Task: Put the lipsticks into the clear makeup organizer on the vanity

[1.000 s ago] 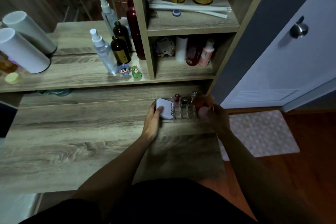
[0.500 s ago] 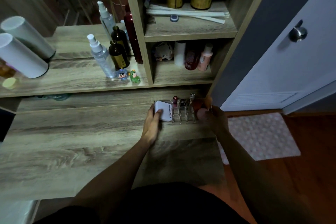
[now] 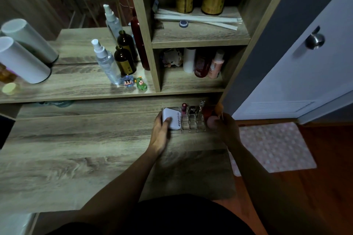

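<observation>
The clear makeup organizer point(image 3: 193, 125) stands at the back right of the wooden vanity top point(image 3: 80, 150). A white box marked 4U2skin point(image 3: 172, 118) fills its left end. A pink-capped lipstick point(image 3: 184, 108), a black-capped one point(image 3: 192, 109) and a clear-topped one point(image 3: 202, 105) stand in the back slots. My left hand point(image 3: 161, 132) grips the left end, thumb on the white box. My right hand point(image 3: 222, 127) holds the right end, where reddish things sit that I cannot make out.
A shelf behind holds a spray bottle point(image 3: 106, 65), brown bottles point(image 3: 124, 61), two small figurines point(image 3: 135, 82) and white cylinders point(image 3: 21, 61). Cubbies hold more bottles point(image 3: 202, 63). A white door point(image 3: 313, 66) and a dotted mat point(image 3: 271, 147) lie to the right.
Both hands stay on the organizer's ends. The view has tilted slightly, so everything sits a little lower in the frame; nothing was taken or let go.
</observation>
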